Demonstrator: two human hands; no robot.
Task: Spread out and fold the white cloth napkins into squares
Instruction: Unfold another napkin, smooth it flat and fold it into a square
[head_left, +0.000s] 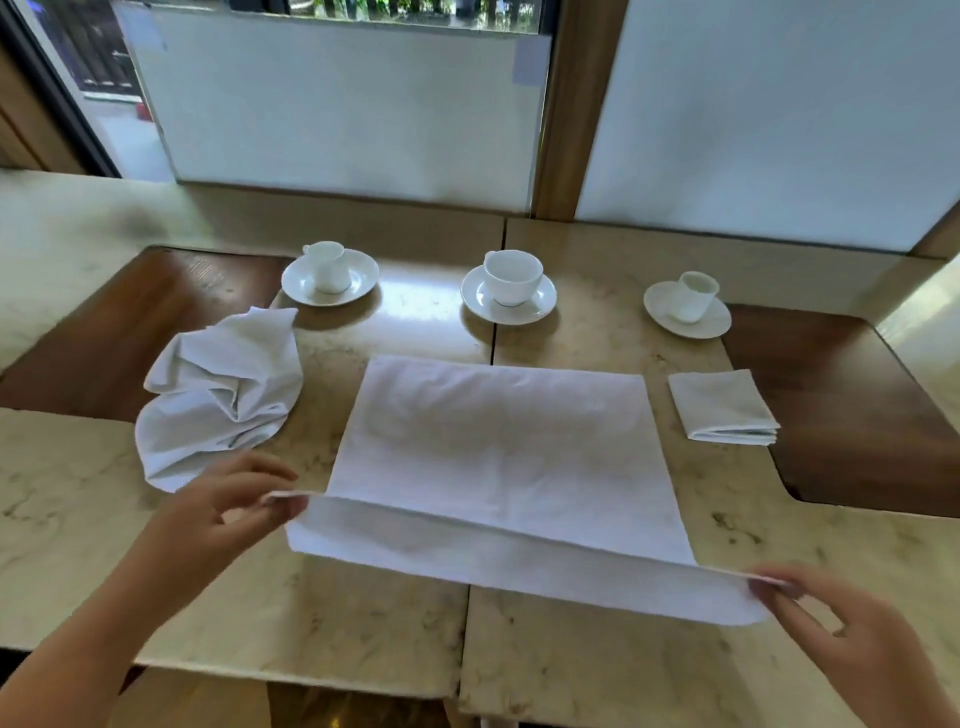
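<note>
I see the spread napkin (498, 447) flat on the table (363, 623), centre, its near edge lifted. My left hand (228, 506) pinches the near left corner between its fingers (280, 512); my right hand (841, 618) pinches the near right corner. A crumpled napkin (218, 395) lies to the left. A folded napkin (722, 408) lies to the right. Three cups on saucers (509, 291) stand far.
</note>
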